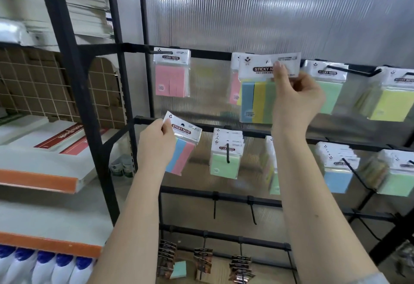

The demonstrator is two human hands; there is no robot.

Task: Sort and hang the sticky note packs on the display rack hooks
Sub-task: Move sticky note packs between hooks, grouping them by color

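Two packs held: right hand (pixel 295 95) pinches blue-yellow-green pack (pixel 257 100) at the top rail (pixel 210 54), frame centre; left hand (pixel 156 142) pinches blue-pink pack (pixel 182 149) lower left.

**2 bare forearms, 1 hint of sleeve**

The person shows as 2 forearms and 2 hands, seen from above and behind. The left hand (pixel 156 143) and right hand (pixel 295 98) wear no gloves, rings or watch that can be made out, and both forearms are uncovered from wrist to near the elbow. At the lower right corner, the edge of a pale grey sleeve (pixel 378 279) wraps the right arm. The left arm's upper end runs out of view uncovered.
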